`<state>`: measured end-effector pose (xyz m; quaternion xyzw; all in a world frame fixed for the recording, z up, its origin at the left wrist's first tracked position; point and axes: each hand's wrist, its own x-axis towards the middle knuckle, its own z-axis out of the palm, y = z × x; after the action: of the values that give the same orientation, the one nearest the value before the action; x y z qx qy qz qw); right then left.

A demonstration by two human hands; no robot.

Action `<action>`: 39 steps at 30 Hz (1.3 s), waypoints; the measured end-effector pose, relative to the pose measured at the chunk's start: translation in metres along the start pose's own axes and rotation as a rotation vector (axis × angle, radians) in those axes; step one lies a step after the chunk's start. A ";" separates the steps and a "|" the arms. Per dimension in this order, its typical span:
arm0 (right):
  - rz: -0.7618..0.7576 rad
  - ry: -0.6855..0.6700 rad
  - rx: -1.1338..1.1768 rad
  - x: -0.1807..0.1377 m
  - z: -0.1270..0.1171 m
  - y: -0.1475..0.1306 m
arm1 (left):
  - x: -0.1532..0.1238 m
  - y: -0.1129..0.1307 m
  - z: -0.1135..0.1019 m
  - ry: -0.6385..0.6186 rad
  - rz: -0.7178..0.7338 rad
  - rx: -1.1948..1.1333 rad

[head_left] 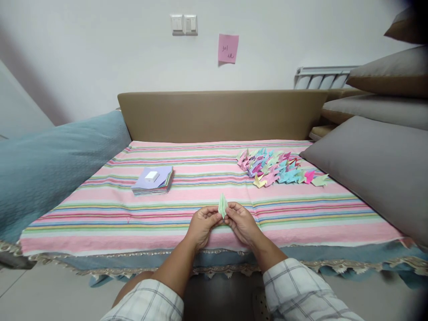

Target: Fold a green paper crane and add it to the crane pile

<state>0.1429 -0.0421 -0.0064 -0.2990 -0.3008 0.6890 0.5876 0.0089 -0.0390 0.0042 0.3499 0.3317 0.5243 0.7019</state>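
A small pale green folded paper piece [222, 205] stands upright between both my hands, just above the near edge of the striped cloth [100, 205]. My left hand [201, 224] pinches its lower left side with fingers curled. My right hand [241, 221] pinches its lower right side the same way. A pile of several folded paper figures [274, 168] in pink, blue, green and yellow lies at the far right of the cloth. A stack of square coloured paper sheets [154, 180] with a small white block on top lies at the left.
A blue cushion [50, 169] borders the cloth on the left. Grey cushions [377, 165] are stacked at the right. A tan headboard [217, 113] runs along the back, with a pink sticky note [228, 48] and wall switches above it.
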 end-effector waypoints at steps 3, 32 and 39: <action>-0.004 -0.010 0.013 0.000 0.000 0.000 | 0.000 0.000 0.000 -0.011 -0.006 -0.008; -0.078 0.004 -0.185 0.005 -0.009 0.009 | 0.001 -0.005 -0.001 0.026 0.090 0.095; -0.156 -0.008 -0.322 0.004 -0.010 0.010 | -0.003 -0.004 0.003 -0.006 0.127 0.194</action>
<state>0.1435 -0.0384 -0.0205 -0.3620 -0.4319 0.5855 0.5828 0.0130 -0.0427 0.0032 0.4380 0.3558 0.5323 0.6311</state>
